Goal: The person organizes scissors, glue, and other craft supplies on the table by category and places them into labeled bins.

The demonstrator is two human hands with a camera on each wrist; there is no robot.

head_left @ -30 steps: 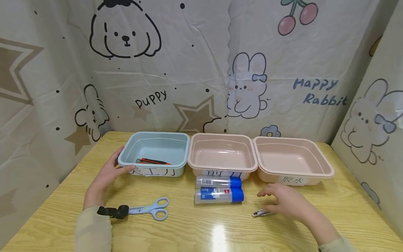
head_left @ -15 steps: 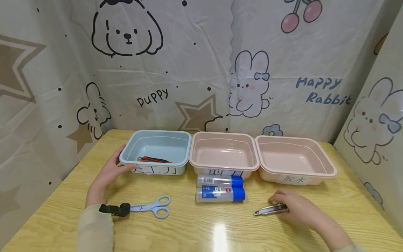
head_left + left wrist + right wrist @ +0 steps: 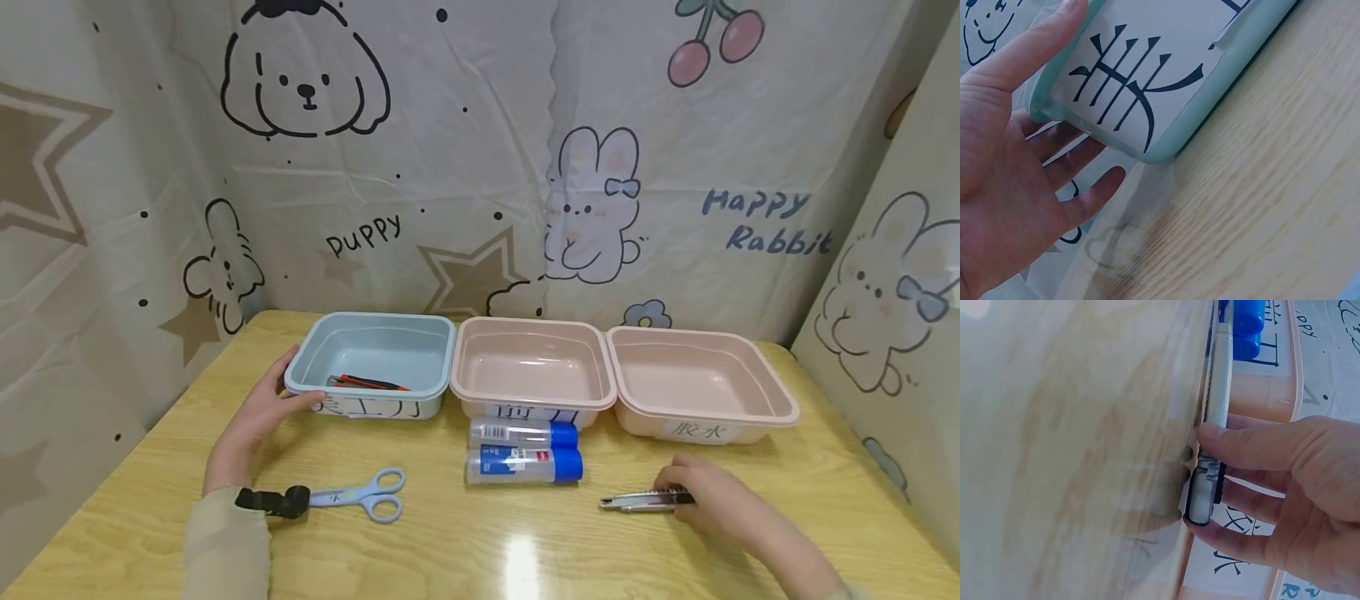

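In the head view, my left hand (image 3: pixel 262 410) holds the left end of the light blue bin (image 3: pixel 442 396). Its thumb lies at the front rim and its fingers reach along the side wall, as the left wrist view also shows. A red and black utility knife (image 3: pixel 367 382) lies inside this bin. My right hand (image 3: pixel 712 496) pinches a silver utility knife (image 3: pixel 1217 406) by its rear end, thumb on one side and fingers on the other. The knife points left, close over the table. Blue-handled scissors (image 3: pixel 371 496) lie near my left wrist.
Two pink bins, a middle one (image 3: pixel 532 402) and a right one (image 3: pixel 780 410), stand beside the blue bin, all with paper labels. Two blue-capped glue bottles, a rear one (image 3: pixel 517 433) and a front one (image 3: pixel 525 465), lie before the middle bin. A printed curtain (image 3: pixel 465 150) hangs behind.
My right hand has drawn back to the right and now pinches the silver utility knife, which shows more fully and lies more level in view. My left hand has stayed at the blue bin.
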